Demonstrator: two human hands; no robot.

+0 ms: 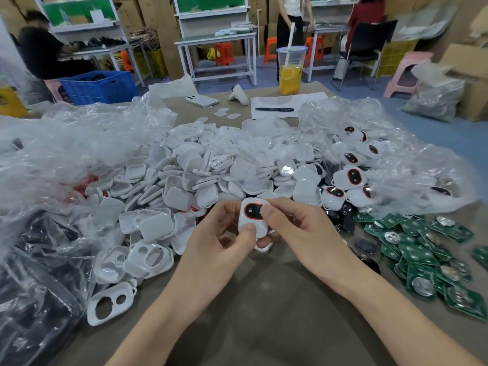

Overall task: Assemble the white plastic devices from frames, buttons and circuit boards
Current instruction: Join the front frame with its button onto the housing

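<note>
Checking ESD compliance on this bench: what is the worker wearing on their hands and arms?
Nothing visible. The left hand and right hand are bare: no gloves, rings, watch or wrist strap. The left forearm and right forearm are bare too, with no sleeve in view.

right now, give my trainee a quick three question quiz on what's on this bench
1. True or false: the left hand and the right hand both hold the same white device.
2. The green circuit boards lie on the person's: A) left, B) right, C) straight ahead.
3. Fill the gap: the pen lies on a sheet of ____.

Key: 1 true. 2 B. 3 paper.
</note>
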